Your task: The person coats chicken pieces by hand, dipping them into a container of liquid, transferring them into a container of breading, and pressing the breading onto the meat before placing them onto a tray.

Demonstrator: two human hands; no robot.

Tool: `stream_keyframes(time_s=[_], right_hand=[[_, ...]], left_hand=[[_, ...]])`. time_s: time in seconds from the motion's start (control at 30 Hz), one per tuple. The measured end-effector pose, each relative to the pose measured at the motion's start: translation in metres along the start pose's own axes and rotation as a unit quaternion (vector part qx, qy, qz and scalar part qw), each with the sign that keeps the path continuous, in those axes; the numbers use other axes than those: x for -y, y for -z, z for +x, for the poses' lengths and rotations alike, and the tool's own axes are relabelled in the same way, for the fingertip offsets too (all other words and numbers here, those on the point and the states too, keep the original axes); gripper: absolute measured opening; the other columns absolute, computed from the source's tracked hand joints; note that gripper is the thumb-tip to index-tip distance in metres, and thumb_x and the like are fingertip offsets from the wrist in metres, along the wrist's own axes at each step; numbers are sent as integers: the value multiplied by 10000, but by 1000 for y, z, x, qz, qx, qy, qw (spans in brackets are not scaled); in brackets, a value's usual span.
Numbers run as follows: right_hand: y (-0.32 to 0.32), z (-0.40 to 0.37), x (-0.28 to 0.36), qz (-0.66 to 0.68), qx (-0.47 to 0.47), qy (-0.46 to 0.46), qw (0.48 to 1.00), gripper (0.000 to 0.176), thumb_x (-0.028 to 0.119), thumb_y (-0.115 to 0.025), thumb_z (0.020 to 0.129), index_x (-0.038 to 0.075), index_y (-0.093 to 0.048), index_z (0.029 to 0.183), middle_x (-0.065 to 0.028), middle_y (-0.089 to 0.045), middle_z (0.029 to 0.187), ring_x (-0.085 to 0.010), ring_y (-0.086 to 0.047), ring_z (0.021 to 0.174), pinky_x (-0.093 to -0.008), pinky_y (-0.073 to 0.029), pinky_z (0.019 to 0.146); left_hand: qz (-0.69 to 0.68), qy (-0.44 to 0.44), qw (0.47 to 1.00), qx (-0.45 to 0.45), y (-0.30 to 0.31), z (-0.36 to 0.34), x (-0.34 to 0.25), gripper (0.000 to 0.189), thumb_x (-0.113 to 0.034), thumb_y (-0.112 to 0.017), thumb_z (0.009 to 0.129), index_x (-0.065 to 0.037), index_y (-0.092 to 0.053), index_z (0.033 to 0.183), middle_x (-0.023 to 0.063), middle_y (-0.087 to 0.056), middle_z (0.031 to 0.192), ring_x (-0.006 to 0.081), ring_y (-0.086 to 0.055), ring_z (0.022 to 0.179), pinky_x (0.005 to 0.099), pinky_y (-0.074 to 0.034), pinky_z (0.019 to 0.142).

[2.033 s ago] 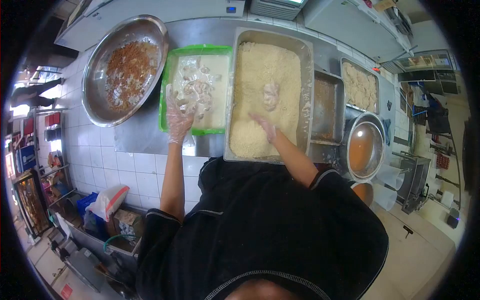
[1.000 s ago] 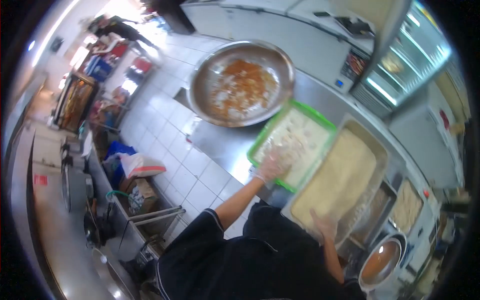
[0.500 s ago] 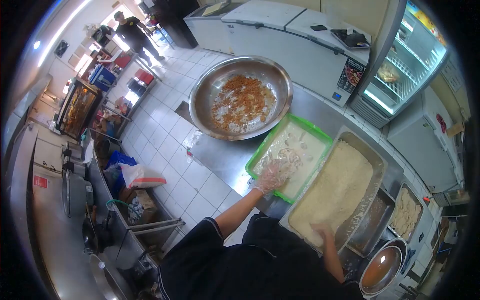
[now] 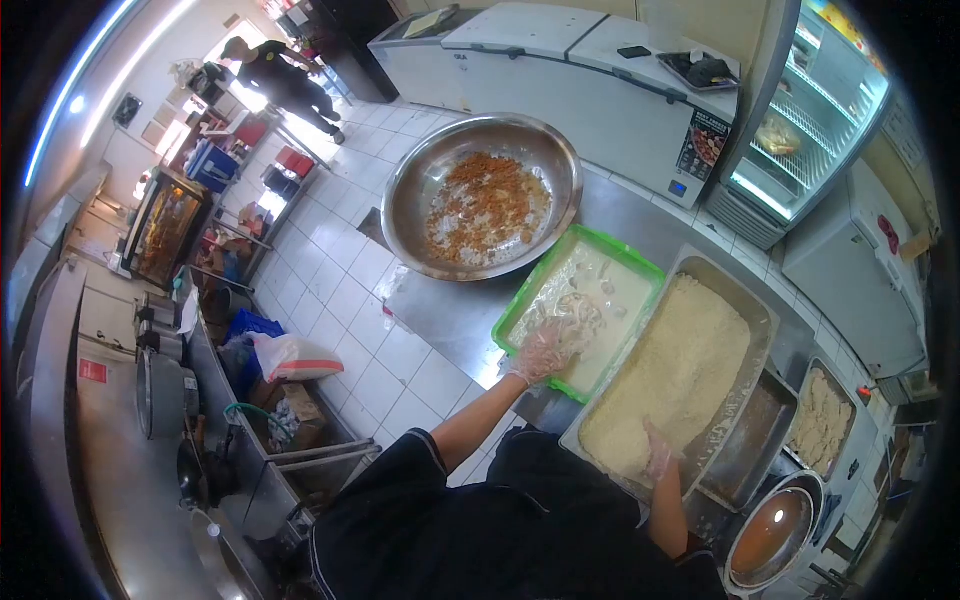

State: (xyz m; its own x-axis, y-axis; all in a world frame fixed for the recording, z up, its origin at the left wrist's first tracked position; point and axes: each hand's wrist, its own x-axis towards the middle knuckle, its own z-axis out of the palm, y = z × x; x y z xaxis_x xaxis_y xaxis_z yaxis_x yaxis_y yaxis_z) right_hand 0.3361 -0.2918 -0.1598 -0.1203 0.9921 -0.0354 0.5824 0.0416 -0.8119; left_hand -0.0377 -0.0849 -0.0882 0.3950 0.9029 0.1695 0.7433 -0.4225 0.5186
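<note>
My left hand (image 4: 545,352), in a clear plastic glove, reaches into a green tray (image 4: 507,318) of milky white liquid. Its fingertips are at some pale, wet pieces (image 4: 578,312) in the liquid, and liquid and blur hide how they are bent. Beside it stands a deep metal pan (image 4: 762,330) filled with pale, crumbly breading (image 4: 690,350). Over the near end of that pan is my right hand (image 4: 660,452), also gloved. Its fingers are stretched out and apart at the breading, with nothing visible in them.
A big steel bowl (image 4: 400,245) with orange-brown residue stands beyond the green tray. To the right are an emptier metal pan (image 4: 745,440), a tray of coated pieces (image 4: 818,420) and a bowl of orange-brown liquid (image 4: 770,540). Another person (image 4: 285,85) stands far back left.
My right hand has risen a little from the breading and turned, its fingers now pointing up the pan. My left hand stays in the milky liquid. The far person has shifted and leans more.
</note>
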Motion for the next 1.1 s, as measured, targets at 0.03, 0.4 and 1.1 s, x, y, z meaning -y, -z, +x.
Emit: stream_keyframes(time_s=[0.03,0.4,1.1], right_hand=[[3,1,9,8,-17,23,1000,570,454,-589,984,68,-550,1402,-148,-655,1265,-277,-635,1144,-400,-536,952],[26,40,63,793,77,-201,570,665,583,-507,1006,51,-525,1406,-172,-633,1316,-350,-648,1153,-540,-559,946],[106,91,97,429,-234,-436,756,731,549,-591,976,6,-489,1455,-145,-555,1416,-274,-568,1256,-380,-505,983]], left_hand=[[2,-5,1000,-4,-2,-1,1,596,-432,-625,895,-109,-552,1390,216,-560,1314,400,-532,1250,544,-306,1173],[-11,-21,1000,-7,0,0,-2,352,-319,-627,936,-162,-694,1243,155,-572,1306,360,-518,1223,555,-187,1230],[-45,34,998,5,26,12,-29,457,-208,-744,833,-88,-625,1257,182,-645,1208,409,-617,1102,506,-493,965]])
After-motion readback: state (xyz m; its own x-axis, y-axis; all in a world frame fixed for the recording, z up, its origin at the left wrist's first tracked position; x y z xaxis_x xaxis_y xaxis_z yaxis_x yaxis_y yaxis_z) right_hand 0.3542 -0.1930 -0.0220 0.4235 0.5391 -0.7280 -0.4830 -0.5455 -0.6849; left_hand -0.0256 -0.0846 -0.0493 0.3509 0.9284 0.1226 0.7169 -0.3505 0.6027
